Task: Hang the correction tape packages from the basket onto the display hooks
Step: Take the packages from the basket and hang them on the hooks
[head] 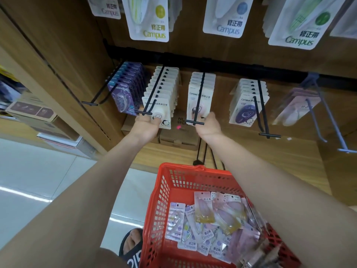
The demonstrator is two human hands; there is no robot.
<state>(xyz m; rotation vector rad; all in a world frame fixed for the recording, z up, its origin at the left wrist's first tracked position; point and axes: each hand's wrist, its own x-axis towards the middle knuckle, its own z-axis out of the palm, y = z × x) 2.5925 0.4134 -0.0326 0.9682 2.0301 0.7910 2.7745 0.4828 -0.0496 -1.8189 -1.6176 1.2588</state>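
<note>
A red basket (164,192) in front of me holds several loose correction tape packages (208,221). Above it, black display hooks (199,97) carry rows of hung packages. My left hand (145,125) grips the lower edge of the front cream package (161,110) on the second hook from the left. My right hand (209,125) grips the bottom of the front pink package (195,102) on the third hook, thumb raised beside it. Both packages hang at the outer ends of their hooks.
A purple row (125,93) hangs at the left and a dark-blue row (249,105) at the right. A grey hook (328,122) further right carries a few pink packages. Larger Campus packs (152,20) hang above. Cardboard boxes (173,138) sit on the wooden shelf below.
</note>
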